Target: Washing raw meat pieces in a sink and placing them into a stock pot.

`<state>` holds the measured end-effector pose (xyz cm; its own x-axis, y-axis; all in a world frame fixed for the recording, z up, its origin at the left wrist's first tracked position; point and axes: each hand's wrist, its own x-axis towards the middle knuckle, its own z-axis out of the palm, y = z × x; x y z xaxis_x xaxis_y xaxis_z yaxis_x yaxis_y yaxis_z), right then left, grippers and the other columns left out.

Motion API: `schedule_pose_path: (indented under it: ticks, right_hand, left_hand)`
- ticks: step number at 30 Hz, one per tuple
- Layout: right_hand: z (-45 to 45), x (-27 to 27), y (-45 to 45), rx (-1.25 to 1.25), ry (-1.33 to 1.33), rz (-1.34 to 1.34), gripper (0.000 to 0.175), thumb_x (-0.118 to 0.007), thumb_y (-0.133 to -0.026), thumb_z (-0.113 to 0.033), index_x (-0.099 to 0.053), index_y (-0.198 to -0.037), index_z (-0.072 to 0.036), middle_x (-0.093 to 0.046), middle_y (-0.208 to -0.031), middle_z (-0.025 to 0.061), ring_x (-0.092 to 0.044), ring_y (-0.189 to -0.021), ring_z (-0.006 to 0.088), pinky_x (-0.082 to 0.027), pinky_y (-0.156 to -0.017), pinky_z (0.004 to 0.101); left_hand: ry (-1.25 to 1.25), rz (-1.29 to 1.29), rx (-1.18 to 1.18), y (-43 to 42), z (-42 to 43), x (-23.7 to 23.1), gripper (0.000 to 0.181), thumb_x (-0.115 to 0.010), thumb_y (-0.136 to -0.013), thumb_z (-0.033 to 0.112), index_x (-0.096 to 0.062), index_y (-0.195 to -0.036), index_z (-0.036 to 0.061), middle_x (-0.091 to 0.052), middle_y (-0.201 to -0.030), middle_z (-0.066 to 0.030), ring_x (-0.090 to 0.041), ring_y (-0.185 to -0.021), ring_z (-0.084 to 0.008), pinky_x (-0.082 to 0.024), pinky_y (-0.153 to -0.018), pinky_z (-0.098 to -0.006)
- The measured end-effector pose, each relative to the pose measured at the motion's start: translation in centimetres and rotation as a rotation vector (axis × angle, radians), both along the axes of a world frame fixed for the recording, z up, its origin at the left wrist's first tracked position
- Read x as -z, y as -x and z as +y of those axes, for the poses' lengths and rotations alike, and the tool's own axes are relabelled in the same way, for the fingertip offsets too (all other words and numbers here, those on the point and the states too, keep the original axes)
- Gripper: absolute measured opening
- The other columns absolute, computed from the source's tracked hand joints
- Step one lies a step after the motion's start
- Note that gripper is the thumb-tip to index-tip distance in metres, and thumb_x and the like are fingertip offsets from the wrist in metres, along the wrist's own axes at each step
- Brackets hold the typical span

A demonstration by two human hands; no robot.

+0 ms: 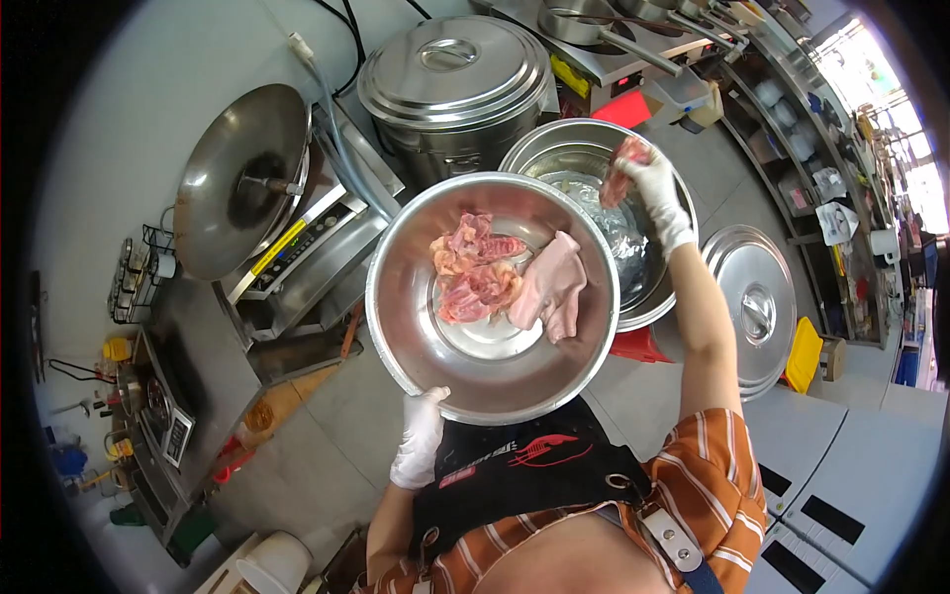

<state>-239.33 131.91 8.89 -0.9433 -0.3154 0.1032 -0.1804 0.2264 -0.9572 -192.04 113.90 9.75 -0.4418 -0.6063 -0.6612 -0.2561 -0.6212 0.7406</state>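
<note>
My left hand (421, 438), in a white glove, grips the near rim of a wide steel bowl (401, 319), thumb over the edge. Inside lie raw poultry pieces (479, 271), pink and yellowish, and a pale folded piece of raw meat or skin (551, 286). My right hand (653, 178), gloved too, holds a piece of raw meat (622, 172) above a deep steel pot (519, 148). Clear liquid (627, 230) glistens in that pot. The bowl's right edge overlaps the pot's opening and hides part of it.
Behind the bowl stands a large lidded steel pot (453, 74). A wok (237, 185) leans at the left over a cooker (297, 237). To the right are a round steel lid (749, 304) and a yellow plastic item (803, 354). Saucepans (575, 26) stand on the far counter.
</note>
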Motion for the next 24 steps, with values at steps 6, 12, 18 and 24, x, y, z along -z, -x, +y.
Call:
schedule_pose_path:
  ticks: [6, 12, 18, 24]
  right_hand:
    - [-0.1, 9.7, 0.4, 0.042, -0.506, 0.041, 0.041, -0.076, -0.065, -0.015, -0.061, -0.101, -0.001, -0.066, -0.089, 0.0148, -0.065, -0.083, 0.0249, -0.049, -0.076, 0.0335]
    - [-4.9, -4.6, -9.6, -0.046, -0.312, 0.415, 0.024, -0.064, -0.079, -0.006, -0.061, -0.102, -0.001, -0.065, -0.081, 0.0121, -0.062, -0.069, 0.0177, -0.049, -0.064, 0.0299]
    - [-9.3, -5.8, -24.4, -0.588, -0.708, 0.537, 0.014, -0.059, -0.070, -0.008, -0.057, -0.084, -0.005, -0.060, -0.069, 0.0119, -0.062, -0.067, 0.0288, -0.049, -0.060, 0.0395]
    - [-10.2, 1.8, -25.8, -0.635, -0.620, 0.767, 0.007, -0.058, -0.069, -0.011, -0.057, -0.074, -0.006, -0.060, -0.065, 0.0113, -0.062, -0.061, 0.0276, -0.049, -0.054, 0.0381]
  left_hand:
    - [0.035, -0.084, 0.051, 0.1, -0.1, 0.2, 0.029, -0.063, -0.072, -0.003, -0.060, -0.100, -0.0102, -0.063, -0.097, -0.0149, -0.060, -0.087, -0.0232, -0.046, -0.083, -0.0326]
    - [0.062, -0.055, 0.065, -0.1, 0.0, 0.0, 0.026, -0.063, -0.074, 0.001, -0.061, -0.098, -0.0095, -0.064, -0.096, -0.0131, -0.060, -0.085, -0.0217, -0.046, -0.082, -0.0324]
    - [0.043, -0.154, 0.156, 0.1, -0.3, -0.1, 0.022, -0.064, -0.074, 0.003, -0.063, -0.093, -0.0079, -0.063, -0.089, -0.0102, -0.058, -0.079, -0.0194, -0.046, -0.077, -0.0318]
    - [0.124, -0.107, 0.095, -0.3, 0.0, 0.7, 0.019, -0.065, -0.073, 0.004, -0.063, -0.087, -0.0081, -0.062, -0.083, -0.0085, -0.057, -0.073, -0.0186, -0.046, -0.071, -0.0324]
